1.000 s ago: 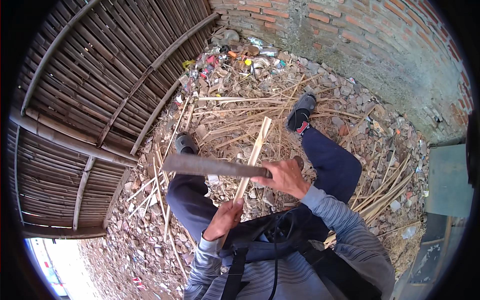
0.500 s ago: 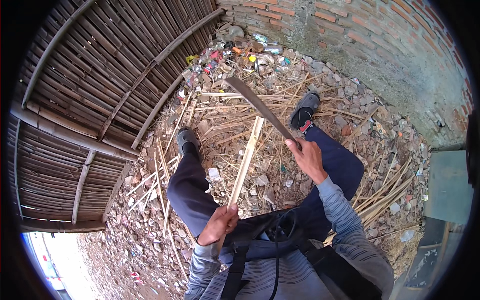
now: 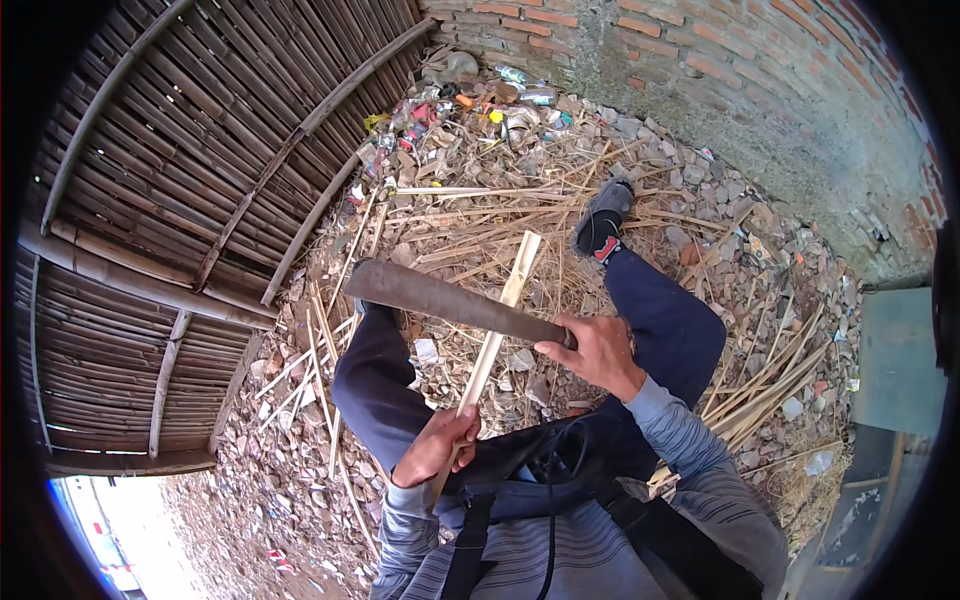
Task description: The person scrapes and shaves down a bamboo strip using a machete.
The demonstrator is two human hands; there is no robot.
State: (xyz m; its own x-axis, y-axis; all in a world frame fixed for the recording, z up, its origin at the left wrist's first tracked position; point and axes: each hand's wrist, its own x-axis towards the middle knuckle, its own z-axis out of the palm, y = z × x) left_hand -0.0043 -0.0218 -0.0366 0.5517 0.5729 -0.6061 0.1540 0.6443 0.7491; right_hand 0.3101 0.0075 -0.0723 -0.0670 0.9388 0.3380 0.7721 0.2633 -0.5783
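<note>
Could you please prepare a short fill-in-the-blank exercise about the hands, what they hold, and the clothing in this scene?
1. The long brown blade is gripped by the person's ____ hand.
2. The pale strip is held in the person's ____ hand.
3. The person's trousers are dark ____ in colour.

Missing words: right; left; blue.

The blade [image 3: 430, 295] is dark brown, the strip [image 3: 482, 371] pale cream, the shirt [image 3: 592, 552] grey with dark stripes, the trousers [image 3: 668, 315] navy.
</note>
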